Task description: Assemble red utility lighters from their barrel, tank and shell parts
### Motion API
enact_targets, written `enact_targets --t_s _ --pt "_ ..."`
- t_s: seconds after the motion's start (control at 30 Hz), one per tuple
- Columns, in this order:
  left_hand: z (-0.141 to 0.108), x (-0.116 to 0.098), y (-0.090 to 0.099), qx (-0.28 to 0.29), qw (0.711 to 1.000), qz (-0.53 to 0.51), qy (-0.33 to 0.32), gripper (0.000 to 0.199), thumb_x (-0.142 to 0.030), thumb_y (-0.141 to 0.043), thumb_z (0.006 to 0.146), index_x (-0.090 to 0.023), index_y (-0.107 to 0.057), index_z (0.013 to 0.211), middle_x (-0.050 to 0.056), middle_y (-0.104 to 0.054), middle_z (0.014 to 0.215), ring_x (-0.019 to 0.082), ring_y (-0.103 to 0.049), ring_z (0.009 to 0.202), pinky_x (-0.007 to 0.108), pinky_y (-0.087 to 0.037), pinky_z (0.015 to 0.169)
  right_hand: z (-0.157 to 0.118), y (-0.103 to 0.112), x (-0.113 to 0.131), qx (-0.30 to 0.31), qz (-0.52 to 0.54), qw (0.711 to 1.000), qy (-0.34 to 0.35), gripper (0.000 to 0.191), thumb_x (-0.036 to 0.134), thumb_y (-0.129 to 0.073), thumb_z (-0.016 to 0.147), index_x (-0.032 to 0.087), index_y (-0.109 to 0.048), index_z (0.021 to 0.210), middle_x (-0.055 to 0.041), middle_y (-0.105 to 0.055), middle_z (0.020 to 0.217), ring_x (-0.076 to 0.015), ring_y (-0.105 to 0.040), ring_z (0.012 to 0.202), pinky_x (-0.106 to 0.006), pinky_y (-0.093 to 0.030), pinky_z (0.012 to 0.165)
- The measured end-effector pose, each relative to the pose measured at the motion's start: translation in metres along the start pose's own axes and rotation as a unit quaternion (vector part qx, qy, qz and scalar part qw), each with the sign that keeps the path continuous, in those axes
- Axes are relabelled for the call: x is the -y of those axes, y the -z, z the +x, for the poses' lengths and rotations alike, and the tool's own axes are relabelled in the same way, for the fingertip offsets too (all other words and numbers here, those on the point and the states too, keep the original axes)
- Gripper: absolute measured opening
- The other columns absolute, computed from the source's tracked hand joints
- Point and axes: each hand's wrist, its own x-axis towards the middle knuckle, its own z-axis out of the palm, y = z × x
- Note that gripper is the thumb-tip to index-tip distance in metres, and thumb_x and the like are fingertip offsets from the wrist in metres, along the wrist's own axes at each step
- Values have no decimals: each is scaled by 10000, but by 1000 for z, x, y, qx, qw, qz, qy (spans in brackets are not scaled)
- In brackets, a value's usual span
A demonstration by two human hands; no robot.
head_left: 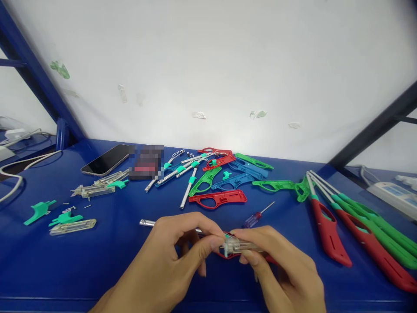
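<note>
At the bottom centre, my right hand (280,265) pinches a clear plastic fuel tank (239,246) between thumb and fingers. My left hand (182,252) is closed at the tank's left end, thumb and forefinger pressed together there; what lies between the fingertips is too small to make out. Beneath the tank shows part of a red handle shell (228,255), mostly covered by my hands. A metal tube (147,223) sticks out to the left, behind my left hand. Just beyond my right hand, a screwdriver (257,216) lies on the blue table.
Red, green and blue handle shells (221,199) and metal tubes (188,187) lie at the centre back. Several whole lighters (330,234) are on the right. Clear tanks (73,227), green triggers (39,211) and a phone (107,160) are on the left. A white wall stands behind.
</note>
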Motion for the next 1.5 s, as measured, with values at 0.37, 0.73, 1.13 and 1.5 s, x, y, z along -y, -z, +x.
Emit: enact_targets --t_s 0.37,0.73,1.13,1.5 --pt "-5 8 4 -9 981 140 -135 229 -276 -564 1070 -277 -665 864 -87 -665 658 100 -602 550 204 -428 540 -2 0 0 -4 3 1000 -1 172 248 -667 1067 277 -812 1155 19 -788 823 -101 -721 614 -168 -593 577" --pt "-8 2 -7 34 991 58 -116 308 -311 -455 1108 -266 -545 817 -77 -599 635 101 -563 520 209 -407 517 -6 0 0 -1 70 995 -75 137 295 -708 1048 333 -837 1077 46 -744 746 -93 -650 525 -145 -543 484" --pt "-12 8 -17 5 992 98 -77 348 -426 -444 1119 -259 -514 822 -47 -608 678 146 -522 569 286 -384 598 -1 2 1 10 72 992 -104 100 363 -741 1031 359 -836 1001 80 -812 820 -96 -722 645 -138 -583 644" --pt "-12 16 -25 42 997 -71 0 539 -743 -415 1082 -256 -464 856 -80 -407 628 131 -324 566 285 -260 538 -1 0 0 7 49 994 -95 122 278 -717 1022 327 -828 1008 66 -758 755 -86 -608 532 -159 -479 482"
